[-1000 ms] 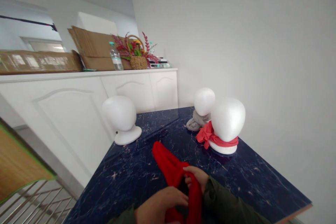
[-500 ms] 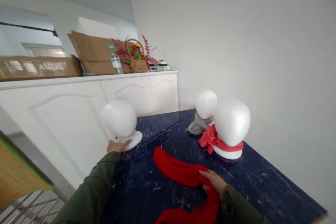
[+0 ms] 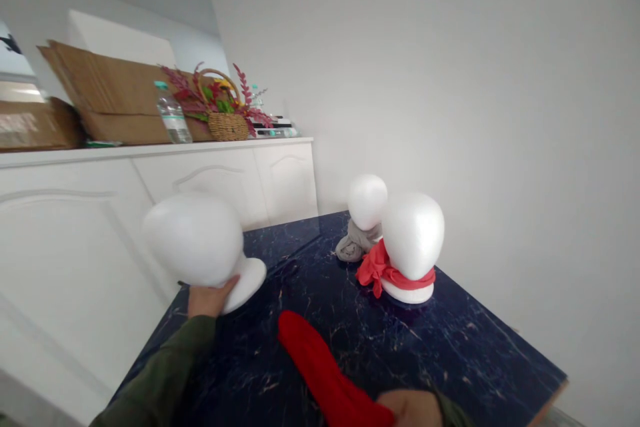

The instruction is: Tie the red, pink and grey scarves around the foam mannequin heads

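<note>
Fabric strip (image 3: 320,367), red, extends through the lower middle of the frame, over the dark tabletop (image 3: 450,340), its rounded free end pointing toward the centre. Whether its full length rests on the surface cannot be told. The right hand (image 3: 413,408), at the bottom edge, has its fingers closed on the near part of the strip (the hand is blurred and partly cut off).

The white head form (image 3: 197,240) stands left of centre, leaning left in the picture. The left hand (image 3: 207,299) holds it at the neck: the thumb lies against the front, and the other fingers are hidden behind. Whether the base touches the surface all round cannot be told.

Handling, strip: expect a light, soft, limp material that folds readily and does not break. Grip it anywhere along its length; a bunched hold should prevent slipping.

Handling, form: probably light, rigid foam or plastic, with a smooth shell liable to slide or dent. Take hold at the narrow neck, just above the flared base; avoid the rounded crown (it offers no edge). Top weight may tip the form if the neck is pushed sideways.
</note>
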Action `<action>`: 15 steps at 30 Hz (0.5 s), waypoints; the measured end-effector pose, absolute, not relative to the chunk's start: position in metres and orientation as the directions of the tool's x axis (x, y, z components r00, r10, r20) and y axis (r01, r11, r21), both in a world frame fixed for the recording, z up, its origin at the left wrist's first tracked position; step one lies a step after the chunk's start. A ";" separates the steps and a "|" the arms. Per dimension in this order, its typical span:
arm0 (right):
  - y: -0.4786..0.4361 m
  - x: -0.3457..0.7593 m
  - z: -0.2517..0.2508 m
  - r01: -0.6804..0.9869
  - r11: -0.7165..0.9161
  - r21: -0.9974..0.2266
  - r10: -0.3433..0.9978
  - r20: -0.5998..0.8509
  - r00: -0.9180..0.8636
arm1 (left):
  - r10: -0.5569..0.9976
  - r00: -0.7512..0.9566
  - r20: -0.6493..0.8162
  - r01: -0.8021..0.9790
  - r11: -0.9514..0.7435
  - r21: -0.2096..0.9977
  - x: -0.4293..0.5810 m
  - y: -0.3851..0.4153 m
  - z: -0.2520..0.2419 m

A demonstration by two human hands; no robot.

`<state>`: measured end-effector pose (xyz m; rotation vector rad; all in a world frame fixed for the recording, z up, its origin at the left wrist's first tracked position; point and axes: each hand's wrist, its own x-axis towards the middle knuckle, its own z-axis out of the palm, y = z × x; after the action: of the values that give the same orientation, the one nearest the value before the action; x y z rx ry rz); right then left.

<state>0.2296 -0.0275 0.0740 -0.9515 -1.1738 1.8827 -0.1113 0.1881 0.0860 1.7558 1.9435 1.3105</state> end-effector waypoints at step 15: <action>0.018 0.252 0.158 -0.189 0.044 -0.981 0.915 0.115 -0.387 | 0.930 0.171 0.326 0.340 -0.366 0.866 0.004 0.028 0.020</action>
<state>0.2518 0.0177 0.1579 -0.7952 -1.3949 1.5130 0.0040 0.0283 0.0204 1.8137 1.2015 1.1834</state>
